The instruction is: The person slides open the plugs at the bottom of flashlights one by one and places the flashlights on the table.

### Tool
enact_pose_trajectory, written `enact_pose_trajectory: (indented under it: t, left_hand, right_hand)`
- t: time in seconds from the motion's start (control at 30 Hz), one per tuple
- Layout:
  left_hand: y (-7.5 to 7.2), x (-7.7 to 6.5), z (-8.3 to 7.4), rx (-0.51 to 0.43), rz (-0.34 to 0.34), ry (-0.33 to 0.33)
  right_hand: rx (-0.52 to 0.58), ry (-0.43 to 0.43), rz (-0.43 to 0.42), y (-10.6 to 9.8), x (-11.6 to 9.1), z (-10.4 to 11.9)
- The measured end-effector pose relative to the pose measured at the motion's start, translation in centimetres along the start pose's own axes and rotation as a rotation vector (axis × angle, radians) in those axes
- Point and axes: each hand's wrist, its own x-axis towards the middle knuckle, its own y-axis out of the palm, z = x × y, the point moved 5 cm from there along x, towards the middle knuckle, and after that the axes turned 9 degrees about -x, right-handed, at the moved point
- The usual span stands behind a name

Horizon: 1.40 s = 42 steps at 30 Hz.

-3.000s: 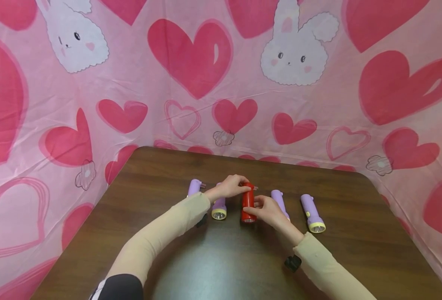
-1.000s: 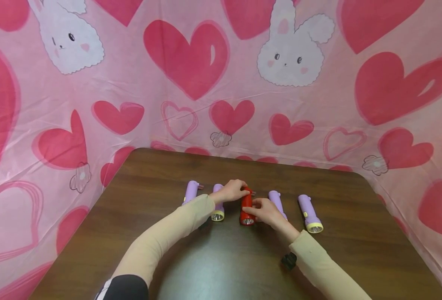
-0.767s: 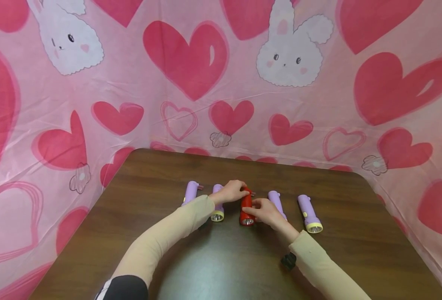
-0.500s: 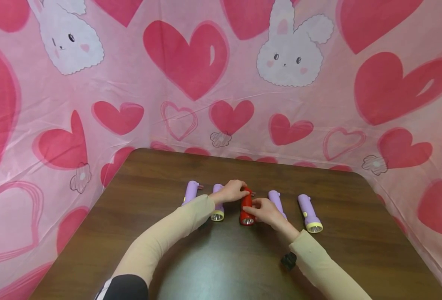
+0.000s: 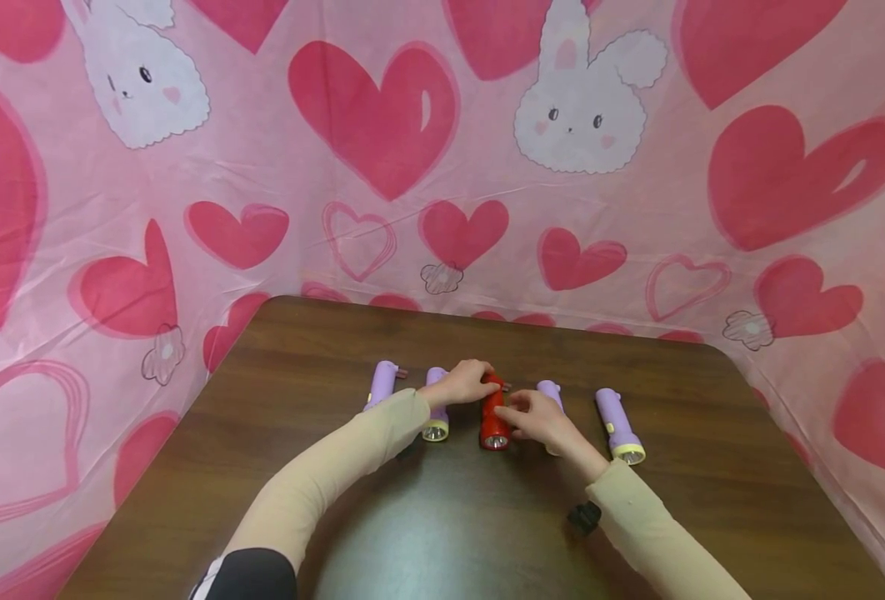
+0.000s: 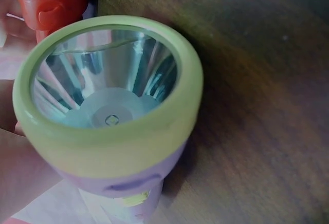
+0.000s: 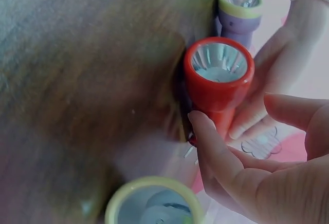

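Observation:
A red flashlight (image 5: 496, 432) lies on the brown table (image 5: 427, 517), its lens end toward me. My left hand (image 5: 461, 384) pinches its tail end. My right hand (image 5: 542, 418) is at the flashlight's right side. In the right wrist view, that right hand (image 7: 257, 178) has its thumb apart from the red flashlight (image 7: 219, 88), with the fingers close beside the neck; whether they touch is unclear. Under my left wrist lies a purple flashlight (image 5: 436, 431) with a yellow rim; it looms large in the left wrist view as the purple flashlight (image 6: 123, 154).
Further purple flashlights stand in the row: a far-left flashlight (image 5: 382, 384), one flashlight (image 5: 549, 388) partly behind my right hand, and a far-right flashlight (image 5: 619, 427). A pink heart-patterned cloth (image 5: 487, 183) hangs behind the table.
Since half a second ago, the right hand's thumb has come off the red flashlight and the hand has shifted slightly right. The left hand and flashlight have stayed put.

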Motion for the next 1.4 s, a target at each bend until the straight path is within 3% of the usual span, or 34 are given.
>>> enact_pose_trajectory:
  t: [0.23, 0.5, 0.87, 1.1, 1.4]
  left_hand:
    - [0.0, -0.1, 0.0, -0.007, 0.004, -0.008]
    - [0.1, 0.1, 0.2, 0.002, 0.001, -0.003]
    - [0.1, 0.0, 0.1, 0.022, -0.004, 0.005]
    - [0.1, 0.1, 0.0, 0.019, -0.006, 0.025]
    - [0.1, -0.1, 0.0, 0.013, 0.003, 0.013]
  right_hand:
    - [-0.051, -0.049, -0.009, -1.4, -0.4, 0.5]
    - [-0.032, -0.028, -0.031, -3.1, -0.9, 0.2]
    - [-0.079, -0.068, -0.093, -5.5, -1.7, -0.7]
    - [-0.102, -0.046, -0.134, -6.6, -2.2, -1.4]
    - [-0.059, -0.028, -0.114, -7.2, -2.7, -2.7]
